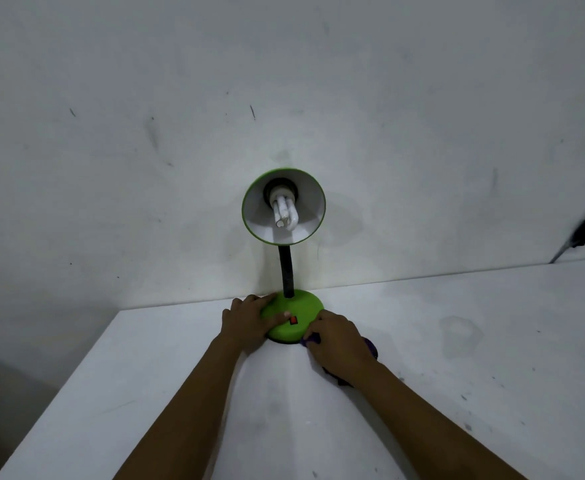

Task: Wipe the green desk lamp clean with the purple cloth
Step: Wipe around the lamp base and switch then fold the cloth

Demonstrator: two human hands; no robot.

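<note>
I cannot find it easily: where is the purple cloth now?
In the head view, the purple cloth lies under the right hand on the white table, against the right front edge of the green desk lamp's round base.

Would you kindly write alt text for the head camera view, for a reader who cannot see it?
A person's left hand steadies the round base of a green desk lamp on a white table, while the right hand presses a purple cloth against the base's near edge. The shade faces the camera, showing its bulb.
</note>
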